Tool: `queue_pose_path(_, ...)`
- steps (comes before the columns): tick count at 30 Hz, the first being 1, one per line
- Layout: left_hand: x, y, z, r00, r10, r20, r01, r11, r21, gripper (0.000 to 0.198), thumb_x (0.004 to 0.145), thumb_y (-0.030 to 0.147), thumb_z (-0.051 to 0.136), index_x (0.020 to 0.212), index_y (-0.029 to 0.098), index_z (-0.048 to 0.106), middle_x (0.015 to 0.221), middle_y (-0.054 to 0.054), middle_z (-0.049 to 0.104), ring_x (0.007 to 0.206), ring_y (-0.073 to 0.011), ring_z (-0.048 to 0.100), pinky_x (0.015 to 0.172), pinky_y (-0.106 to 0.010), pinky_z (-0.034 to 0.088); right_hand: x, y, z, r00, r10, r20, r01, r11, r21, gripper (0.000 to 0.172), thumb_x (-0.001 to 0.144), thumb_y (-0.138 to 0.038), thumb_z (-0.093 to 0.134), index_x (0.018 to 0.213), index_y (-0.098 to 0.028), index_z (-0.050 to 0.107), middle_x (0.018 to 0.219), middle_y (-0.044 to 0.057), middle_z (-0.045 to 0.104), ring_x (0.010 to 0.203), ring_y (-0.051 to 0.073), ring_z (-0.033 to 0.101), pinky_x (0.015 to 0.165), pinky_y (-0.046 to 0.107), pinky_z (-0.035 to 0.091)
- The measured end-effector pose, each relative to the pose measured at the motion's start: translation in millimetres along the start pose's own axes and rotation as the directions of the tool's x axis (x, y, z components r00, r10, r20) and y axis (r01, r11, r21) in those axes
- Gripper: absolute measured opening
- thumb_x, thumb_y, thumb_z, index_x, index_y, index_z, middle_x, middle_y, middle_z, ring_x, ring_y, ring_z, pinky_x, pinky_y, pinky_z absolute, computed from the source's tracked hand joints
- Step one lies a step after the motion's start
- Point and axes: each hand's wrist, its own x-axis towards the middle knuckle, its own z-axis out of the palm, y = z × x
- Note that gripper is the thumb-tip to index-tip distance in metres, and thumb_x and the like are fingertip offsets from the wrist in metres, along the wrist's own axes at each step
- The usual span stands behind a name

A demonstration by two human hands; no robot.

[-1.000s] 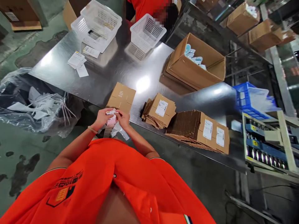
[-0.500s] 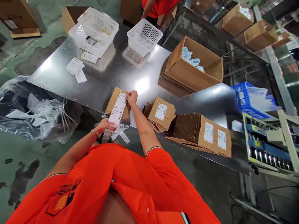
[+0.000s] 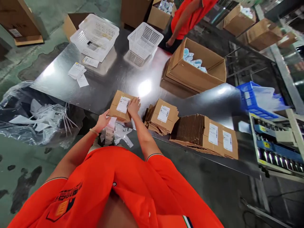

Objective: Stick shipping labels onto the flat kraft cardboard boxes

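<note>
In front of me at the table edge lies a brown cardboard carton (image 3: pixel 114 108), or a small stack of flattened ones. A white printed label (image 3: pixel 123 104) sits on its top face. Across the label's right edge, my right hand (image 3: pixel 134 106) rests on the cardboard with fingers stretched out. My left hand (image 3: pixel 103 121) is closed at the carton's near left corner, fingertips against it. From that hand a strip of printed labels (image 3: pixel 109 134) hangs below the table edge; the exact grip is partly hidden.
Labelled flattened cartons stand to the right in a smaller stack (image 3: pixel 165 122) and a long row (image 3: pixel 190 128). Farther back are an open carton (image 3: pixel 185 77) and white baskets (image 3: pixel 142 44). A plastic bag of paper scraps (image 3: pixel 40 117) is left. A co-worker (image 3: pixel 185 19) stands across the table.
The label strip no longer lies across the carton; one label remains on top. My right hand has flattened onto it, and my left hand has moved up to the corner. The co-worker has shifted right.
</note>
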Motion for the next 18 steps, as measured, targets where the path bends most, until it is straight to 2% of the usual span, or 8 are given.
queue_pose_path(2,1.3,6.7,11.7,1.0,-0.002,0.008,0.002,0.999,0.046,0.048,0.069,0.018,0.081,0.116,0.02,0.083,0.113,-0.012,0.083,0.116,-0.0344,0.074,0.105,-0.039,0.054,-5.6,16.8,-12.1,0.989,0.142,-0.03,-0.141,0.989,0.042,0.054,0.107,-0.03,0.05,0.153,-0.003,0.055,0.165,0.036,0.05,0.156,0.04,0.05,0.126,0.062,0.041)
queue_pose_path(5,-10.6,8.9,26.5,0.994,0.009,0.105,-0.014,0.999,0.052,0.049,0.067,0.025,0.087,0.116,0.021,0.084,0.119,-0.014,0.083,0.124,-0.0359,0.073,0.11,-0.041,0.053,-21.0,39.3,-28.3,0.959,0.278,0.06,-0.282,0.957,0.062,0.034,0.106,-0.029,0.053,0.127,-0.01,0.07,0.132,0.029,0.074,0.125,0.036,0.072,0.108,0.049,0.056)
queue_pose_path(8,-24.6,8.7,26.1,0.97,0.064,0.235,-0.053,0.997,-0.055,0.051,0.069,0.044,0.09,0.114,0.02,0.084,0.123,-0.014,0.082,0.124,-0.0344,0.072,0.111,-0.041,0.054,-28.7,71.3,-65.2,0.945,0.325,-0.031,-0.319,0.941,0.11,0.03,0.106,-0.029,0.047,0.119,-0.017,0.071,0.116,0.02,0.078,0.111,0.034,0.074,0.099,0.045,0.057)
queue_pose_path(11,-33.9,11.8,12.4,0.941,0.024,0.339,0.021,0.992,-0.127,0.055,0.066,0.059,0.093,0.101,0.018,0.084,0.11,-0.014,0.083,0.108,-0.0333,0.075,0.101,-0.042,0.059,-29.3,117.8,-131.3,0.91,0.362,-0.2,-0.341,0.931,0.134,0.039,0.108,-0.032,0.04,0.124,-0.016,0.072,0.118,0.021,0.076,0.115,0.035,0.071,0.101,0.047,0.055)
queue_pose_path(13,-40.6,17.1,5.5,0.92,-0.024,0.391,0.091,0.984,-0.155,0.065,0.057,0.054,0.098,0.107,0.016,0.082,0.105,-0.012,0.082,0.096,-0.0299,0.075,0.092,-0.041,0.061,-32.5,142.6,-172.6,0.85,0.442,-0.287,-0.433,0.896,0.099,0.045,0.108,-0.035,0.041,0.134,-0.011,0.07,0.128,0.026,0.072,0.121,0.037,0.069,0.105,0.051,0.053)
queue_pose_path(15,-49.1,25.1,5.2,0.916,-0.027,0.4,0.115,0.974,-0.197,0.075,0.052,0.043,0.101,0.117,0.015,0.08,0.107,-0.011,0.081,0.092,-0.0266,0.074,0.088,-0.038,0.061,-41.1,148.5,-191.1,0.822,0.446,-0.354,-0.459,0.887,0.051,0.051,0.105,-0.041,0.052,0.143,-0.01,0.067,0.14,0.031,0.066,0.127,0.039,0.067,0.108,0.056,0.052)
queue_pose_path(17,-56.9,34.4,10.6,0.934,-0.002,0.358,0.101,0.961,-0.258,0.074,0.053,0.037,0.099,0.121,0.015,0.079,0.109,-0.01,0.081,0.096,-0.0258,0.075,0.089,-0.036,0.06,-57.1,132.4,-176.9,0.924,0.268,-0.272,-0.263,0.963,0.056,0.055,0.097,-0.045,0.068,0.142,-0.014,0.069,0.144,0.027,0.065,0.129,0.038,0.065,0.108,0.055,0.053)
queue_pose_path(18,-59.1,38.6,14.0,0.946,0.01,0.323,0.094,0.949,-0.302,0.073,0.054,0.035,0.098,0.122,0.015,0.079,0.11,-0.01,0.081,0.098,-0.0259,0.075,0.09,-0.036,0.06,-68.4,118.2,-158.6,0.985,0.102,-0.138,-0.085,0.989,0.118,0.055,0.091,-0.047,0.075,0.138,-0.017,0.072,0.141,0.022,0.068,0.128,0.035,0.066,0.105,0.052,0.055)
